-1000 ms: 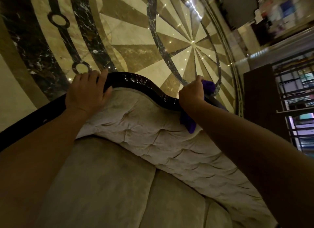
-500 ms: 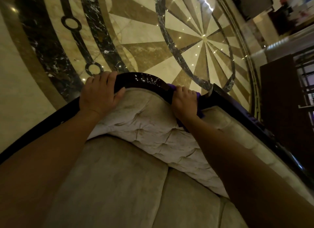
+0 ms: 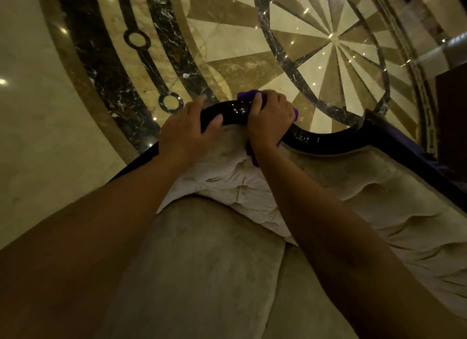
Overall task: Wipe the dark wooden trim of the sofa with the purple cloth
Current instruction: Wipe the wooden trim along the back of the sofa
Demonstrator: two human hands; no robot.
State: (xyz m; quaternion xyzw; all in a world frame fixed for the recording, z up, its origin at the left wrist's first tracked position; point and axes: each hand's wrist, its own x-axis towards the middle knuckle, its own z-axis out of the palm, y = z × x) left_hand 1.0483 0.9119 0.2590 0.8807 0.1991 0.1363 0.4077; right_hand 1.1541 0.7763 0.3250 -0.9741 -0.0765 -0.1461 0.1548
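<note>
The sofa's dark glossy wooden trim [image 3: 316,138] curves along the top of the tufted beige backrest [image 3: 394,205]. My right hand [image 3: 270,121] presses the purple cloth [image 3: 249,96] onto the crest of the trim; cloth ends show above my fingers and below my wrist. My left hand [image 3: 188,131] grips the trim just to the left, thumb on the front face, almost touching the right hand. Both forearms reach over the seat cushions [image 3: 207,268].
Behind the sofa lies a polished marble floor [image 3: 227,40] with a starburst medallion and dark inlaid bands. A dark wooden cabinet [image 3: 452,106] stands at the right edge. The trim continues down to the right [image 3: 414,162] and down to the left.
My right hand has slid the cloth leftward along the trim, up onto its crest, ending next to my left hand. The left hand kept its grip. The view shifted right.
</note>
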